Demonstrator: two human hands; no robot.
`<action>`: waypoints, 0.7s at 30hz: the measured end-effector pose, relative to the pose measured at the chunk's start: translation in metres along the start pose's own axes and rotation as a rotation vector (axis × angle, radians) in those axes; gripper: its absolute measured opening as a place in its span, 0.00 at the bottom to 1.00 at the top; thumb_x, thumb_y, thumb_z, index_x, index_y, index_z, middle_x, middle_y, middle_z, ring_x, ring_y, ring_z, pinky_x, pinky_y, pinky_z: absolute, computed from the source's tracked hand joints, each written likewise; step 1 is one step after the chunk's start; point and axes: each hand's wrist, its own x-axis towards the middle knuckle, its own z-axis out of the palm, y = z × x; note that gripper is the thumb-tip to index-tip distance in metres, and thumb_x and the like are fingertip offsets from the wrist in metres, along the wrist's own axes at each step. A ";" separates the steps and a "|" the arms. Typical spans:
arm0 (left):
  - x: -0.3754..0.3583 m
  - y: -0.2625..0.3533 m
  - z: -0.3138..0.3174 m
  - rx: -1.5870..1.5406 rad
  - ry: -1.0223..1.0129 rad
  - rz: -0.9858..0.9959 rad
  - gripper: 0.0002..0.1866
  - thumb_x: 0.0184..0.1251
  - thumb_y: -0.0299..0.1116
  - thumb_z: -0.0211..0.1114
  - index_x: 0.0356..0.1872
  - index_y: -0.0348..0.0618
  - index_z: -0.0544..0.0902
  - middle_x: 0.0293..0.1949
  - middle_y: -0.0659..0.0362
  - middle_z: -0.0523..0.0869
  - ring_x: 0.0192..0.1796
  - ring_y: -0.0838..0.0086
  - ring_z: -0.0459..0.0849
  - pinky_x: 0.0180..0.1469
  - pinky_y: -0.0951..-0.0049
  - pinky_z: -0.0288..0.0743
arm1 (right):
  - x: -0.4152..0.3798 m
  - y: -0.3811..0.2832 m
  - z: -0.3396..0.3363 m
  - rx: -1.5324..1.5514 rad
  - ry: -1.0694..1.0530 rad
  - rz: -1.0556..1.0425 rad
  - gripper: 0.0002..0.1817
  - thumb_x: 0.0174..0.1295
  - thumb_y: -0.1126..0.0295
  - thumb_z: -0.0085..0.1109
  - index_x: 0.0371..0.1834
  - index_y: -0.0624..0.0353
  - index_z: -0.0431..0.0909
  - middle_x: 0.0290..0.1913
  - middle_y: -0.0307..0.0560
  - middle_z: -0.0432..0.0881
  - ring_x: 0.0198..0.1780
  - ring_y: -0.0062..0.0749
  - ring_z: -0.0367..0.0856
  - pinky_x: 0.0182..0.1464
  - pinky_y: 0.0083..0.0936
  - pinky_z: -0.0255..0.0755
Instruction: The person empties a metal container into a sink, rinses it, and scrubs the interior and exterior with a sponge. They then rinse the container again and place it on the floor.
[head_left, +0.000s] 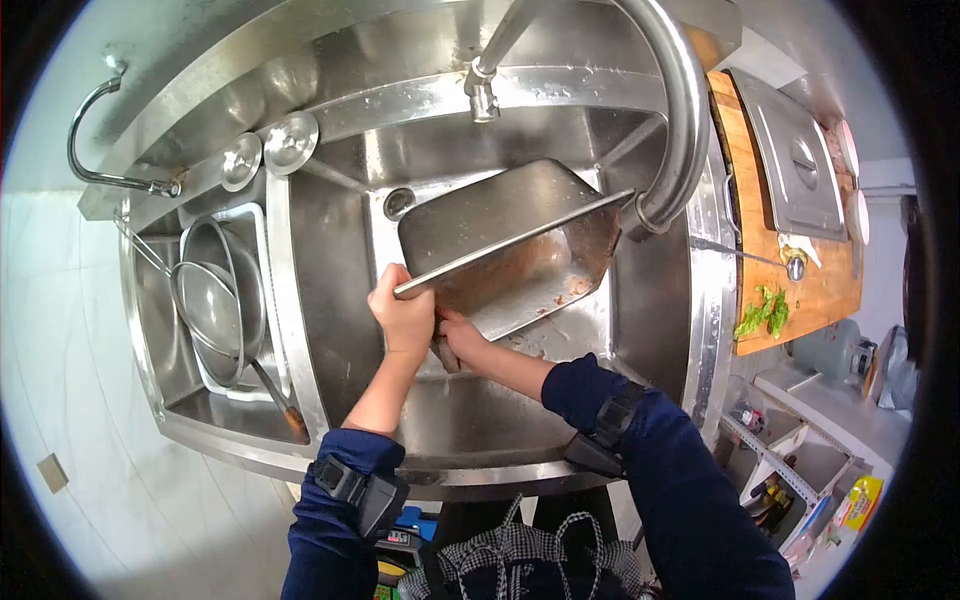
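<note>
The left hand [402,318] gripped the near corner of a steel pan [510,245], which was held tilted over the sink [340,300] below the tap [483,95]. The right hand [462,338] reached under the pan's rim; its fingers were hidden, so whether it clutched anything could not be told. A strainer [210,305] lay in the left basin, partly overlapped by other ware. No writing was legible anywhere; the items on the cutting board [790,290] were too small to identify.
</note>
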 end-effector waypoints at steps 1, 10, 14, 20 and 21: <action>0.003 0.000 -0.001 -0.021 0.019 0.005 0.15 0.41 0.17 0.58 0.17 0.39 0.58 0.16 0.64 0.57 0.22 0.81 0.56 0.23 0.80 0.55 | -0.002 0.007 0.003 -0.121 -0.055 -0.083 0.32 0.48 0.72 0.47 0.62 0.57 0.60 0.58 0.59 0.66 0.58 0.54 0.63 0.59 0.45 0.54; 0.049 0.043 -0.006 0.137 -0.102 -0.071 0.09 0.36 0.15 0.47 0.18 0.37 0.59 0.17 0.51 0.57 0.24 0.69 0.53 0.26 0.71 0.59 | -0.059 -0.068 -0.054 -1.685 -0.287 -0.431 0.34 0.52 0.68 0.50 0.66 0.46 0.53 0.62 0.47 0.60 0.57 0.46 0.62 0.53 0.43 0.60; 0.066 0.055 -0.009 0.268 -0.138 -0.068 0.10 0.37 0.16 0.51 0.17 0.40 0.59 0.16 0.60 0.58 0.22 0.78 0.57 0.25 0.77 0.56 | -0.037 -0.054 -0.103 -1.881 0.020 -0.453 0.30 0.54 0.67 0.49 0.64 0.48 0.57 0.57 0.47 0.65 0.53 0.44 0.65 0.50 0.44 0.62; 0.066 0.069 -0.011 0.139 -0.115 -0.082 0.17 0.39 0.23 0.66 0.25 0.40 0.64 0.21 0.58 0.65 0.25 0.70 0.63 0.30 0.73 0.63 | -0.018 -0.045 -0.132 -2.092 -0.036 -0.442 0.23 0.54 0.67 0.48 0.54 0.62 0.66 0.44 0.49 0.73 0.43 0.42 0.71 0.43 0.31 0.68; 0.057 0.060 -0.013 0.143 -0.061 0.038 0.17 0.40 0.25 0.67 0.26 0.39 0.64 0.22 0.54 0.66 0.26 0.63 0.65 0.33 0.68 0.65 | -0.018 -0.046 -0.129 -2.075 -0.055 -0.461 0.21 0.55 0.68 0.47 0.51 0.65 0.67 0.40 0.50 0.75 0.41 0.41 0.73 0.41 0.27 0.69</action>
